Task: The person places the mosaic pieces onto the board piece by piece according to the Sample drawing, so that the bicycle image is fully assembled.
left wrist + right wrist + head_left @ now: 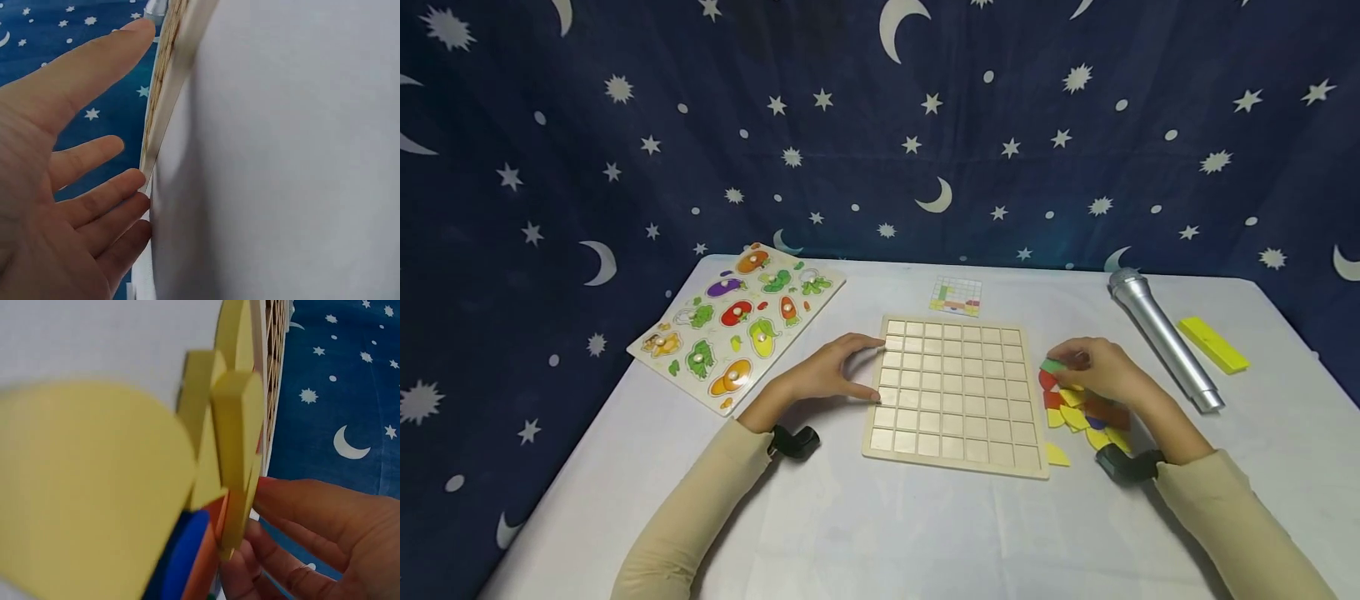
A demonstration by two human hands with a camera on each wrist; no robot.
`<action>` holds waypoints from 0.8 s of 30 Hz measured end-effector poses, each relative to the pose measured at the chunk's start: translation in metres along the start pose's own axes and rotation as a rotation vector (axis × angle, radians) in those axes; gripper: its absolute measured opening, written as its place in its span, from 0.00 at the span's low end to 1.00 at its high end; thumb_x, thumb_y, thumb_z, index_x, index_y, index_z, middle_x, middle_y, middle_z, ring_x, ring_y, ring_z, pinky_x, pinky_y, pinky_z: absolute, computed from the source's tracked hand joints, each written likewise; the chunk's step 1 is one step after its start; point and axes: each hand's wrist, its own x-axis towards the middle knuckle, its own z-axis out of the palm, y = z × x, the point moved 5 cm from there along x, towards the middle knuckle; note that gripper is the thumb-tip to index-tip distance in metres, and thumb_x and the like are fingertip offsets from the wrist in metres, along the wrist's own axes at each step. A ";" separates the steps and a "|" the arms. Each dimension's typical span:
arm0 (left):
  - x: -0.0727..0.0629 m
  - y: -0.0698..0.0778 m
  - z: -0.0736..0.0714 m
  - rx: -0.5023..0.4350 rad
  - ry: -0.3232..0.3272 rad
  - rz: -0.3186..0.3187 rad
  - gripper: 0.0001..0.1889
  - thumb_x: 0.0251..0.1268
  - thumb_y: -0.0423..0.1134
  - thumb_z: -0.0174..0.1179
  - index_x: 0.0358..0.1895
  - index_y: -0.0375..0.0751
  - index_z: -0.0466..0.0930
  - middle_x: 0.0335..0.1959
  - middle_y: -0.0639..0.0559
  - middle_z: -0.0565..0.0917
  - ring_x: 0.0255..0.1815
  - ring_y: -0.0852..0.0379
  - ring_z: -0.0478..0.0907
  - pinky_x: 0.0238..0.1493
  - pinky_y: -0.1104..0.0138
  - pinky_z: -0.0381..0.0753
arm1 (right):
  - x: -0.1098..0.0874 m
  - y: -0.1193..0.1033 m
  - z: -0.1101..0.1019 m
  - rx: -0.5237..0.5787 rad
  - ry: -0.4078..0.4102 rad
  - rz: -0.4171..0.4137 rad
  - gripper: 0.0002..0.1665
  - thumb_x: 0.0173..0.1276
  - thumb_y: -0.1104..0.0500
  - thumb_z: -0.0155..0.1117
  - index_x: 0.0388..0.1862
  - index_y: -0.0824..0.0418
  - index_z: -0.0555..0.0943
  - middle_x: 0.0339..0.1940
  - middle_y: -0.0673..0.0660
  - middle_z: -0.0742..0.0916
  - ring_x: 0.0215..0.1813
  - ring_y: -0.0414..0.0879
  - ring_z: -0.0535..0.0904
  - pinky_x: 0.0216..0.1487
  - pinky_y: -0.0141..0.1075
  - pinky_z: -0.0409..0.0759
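Note:
A square wooden grid board (952,392) lies on the white table. My left hand (827,371) is at its left edge, thumb and forefinger spread apart with their tips right at the frame. In the left wrist view, the fingers (112,203) of that hand are nearly straight. To the right of the board, my right hand (1097,367) reaches over a heap of coloured pieces (1072,417), fingers bent. A green piece (1051,366) shows at its fingertips; I cannot tell whether they pinch it. Yellow pieces (234,431) stand close before its thumb in the right wrist view.
Behind the board lies a small pattern card (956,296). At the left is a vegetable peg puzzle (737,325). A silver microphone (1165,342) and a yellow block (1213,344) lie at the right. One yellow piece (1057,455) sits against the board's lower right edge.

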 end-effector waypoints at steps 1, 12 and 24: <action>0.000 -0.001 0.000 -0.002 0.002 0.002 0.42 0.48 0.40 0.77 0.69 0.37 0.68 0.67 0.40 0.69 0.71 0.44 0.63 0.71 0.51 0.61 | 0.001 0.001 -0.001 0.004 -0.003 -0.002 0.22 0.64 0.61 0.68 0.53 0.72 0.80 0.47 0.69 0.84 0.47 0.61 0.79 0.46 0.48 0.83; -0.001 -0.003 0.000 0.008 -0.002 0.033 0.38 0.48 0.38 0.77 0.65 0.34 0.72 0.65 0.38 0.70 0.70 0.42 0.64 0.72 0.50 0.60 | 0.011 0.009 -0.007 0.061 -0.047 0.004 0.21 0.62 0.62 0.69 0.52 0.72 0.80 0.38 0.59 0.83 0.41 0.52 0.75 0.38 0.35 0.78; 0.000 -0.004 0.002 0.005 -0.019 0.026 0.38 0.48 0.38 0.76 0.65 0.34 0.72 0.65 0.37 0.69 0.70 0.41 0.63 0.72 0.49 0.60 | 0.013 0.019 -0.007 0.141 -0.102 0.021 0.26 0.61 0.60 0.71 0.55 0.72 0.78 0.37 0.56 0.80 0.40 0.49 0.72 0.35 0.29 0.75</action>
